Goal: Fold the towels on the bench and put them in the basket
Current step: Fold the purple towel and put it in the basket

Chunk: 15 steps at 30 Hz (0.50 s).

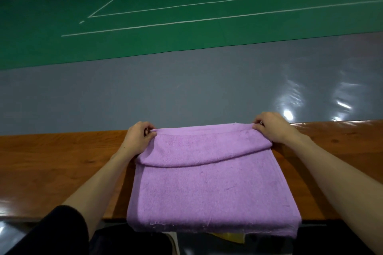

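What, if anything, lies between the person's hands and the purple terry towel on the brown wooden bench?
Nothing visible. The left hand and right hand each pinch a far corner of the purple terry towel, folded over itself on the brown wooden bench. No basket is in view, so that path cannot be judged.

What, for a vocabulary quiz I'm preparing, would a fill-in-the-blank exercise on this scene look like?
1. The towel lying on the bench is ____ in colour.
2. The left hand and the right hand each pinch the towel's ____ edge, the one away from the person.
3. Beyond the bench, the court floor with white lines is ____.
Missing words: purple; far; green.
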Each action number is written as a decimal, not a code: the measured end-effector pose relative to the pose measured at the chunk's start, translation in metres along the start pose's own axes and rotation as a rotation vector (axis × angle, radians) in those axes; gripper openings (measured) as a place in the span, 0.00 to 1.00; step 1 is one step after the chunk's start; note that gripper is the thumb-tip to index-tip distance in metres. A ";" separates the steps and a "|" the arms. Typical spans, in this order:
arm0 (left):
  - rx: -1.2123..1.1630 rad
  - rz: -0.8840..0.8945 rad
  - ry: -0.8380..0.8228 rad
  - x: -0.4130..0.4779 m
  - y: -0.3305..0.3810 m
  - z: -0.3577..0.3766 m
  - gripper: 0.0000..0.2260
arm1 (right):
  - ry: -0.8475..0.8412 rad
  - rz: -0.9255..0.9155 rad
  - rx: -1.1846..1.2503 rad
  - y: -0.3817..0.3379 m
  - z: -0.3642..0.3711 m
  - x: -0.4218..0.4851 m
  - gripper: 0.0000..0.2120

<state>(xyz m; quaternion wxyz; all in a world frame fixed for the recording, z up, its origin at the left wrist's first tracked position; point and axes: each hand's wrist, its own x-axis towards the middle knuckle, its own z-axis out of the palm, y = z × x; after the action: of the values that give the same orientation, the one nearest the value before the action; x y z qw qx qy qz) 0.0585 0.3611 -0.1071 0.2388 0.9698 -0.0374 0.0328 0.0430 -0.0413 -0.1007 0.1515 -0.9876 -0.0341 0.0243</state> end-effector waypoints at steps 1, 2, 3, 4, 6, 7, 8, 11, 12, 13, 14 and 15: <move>-0.009 -0.002 0.006 0.000 0.001 0.000 0.04 | 0.015 -0.003 -0.012 0.000 0.001 -0.001 0.10; -0.026 -0.003 0.013 -0.001 0.002 0.000 0.03 | 0.036 -0.003 -0.013 0.001 0.002 -0.002 0.09; -0.049 -0.007 0.018 -0.003 0.003 -0.001 0.02 | 0.051 -0.001 -0.014 0.000 0.003 -0.005 0.08; -0.078 -0.013 0.021 -0.005 0.003 -0.002 0.02 | 0.064 -0.005 -0.014 -0.001 0.004 -0.008 0.07; -0.136 -0.006 0.023 -0.011 0.005 -0.006 0.01 | 0.080 -0.013 0.029 -0.002 0.004 -0.014 0.05; -0.165 0.004 0.019 -0.014 0.006 -0.009 0.02 | 0.085 -0.016 0.073 -0.004 0.001 -0.019 0.04; -0.190 0.011 0.013 -0.019 0.007 -0.013 0.03 | 0.099 -0.027 0.119 -0.006 -0.001 -0.025 0.03; -0.244 0.032 0.012 -0.037 0.011 -0.027 0.07 | 0.194 -0.037 0.276 -0.009 -0.011 -0.045 0.03; -0.275 0.028 0.010 -0.044 0.013 -0.034 0.07 | 0.225 -0.028 0.334 -0.009 -0.014 -0.052 0.04; -0.319 0.028 0.005 -0.051 0.014 -0.041 0.07 | 0.236 -0.013 0.393 -0.009 -0.017 -0.060 0.05; -0.370 0.030 0.002 -0.060 0.017 -0.048 0.07 | 0.244 -0.011 0.465 -0.009 -0.021 -0.068 0.06; -0.431 0.032 0.003 -0.069 0.020 -0.055 0.07 | 0.247 -0.013 0.545 -0.010 -0.026 -0.078 0.06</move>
<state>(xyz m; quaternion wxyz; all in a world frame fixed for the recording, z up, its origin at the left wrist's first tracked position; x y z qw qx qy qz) -0.0143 0.3730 -0.0547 0.4400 0.8956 -0.0586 0.0290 -0.0335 -0.0452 -0.0701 0.4141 -0.9057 -0.0141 -0.0890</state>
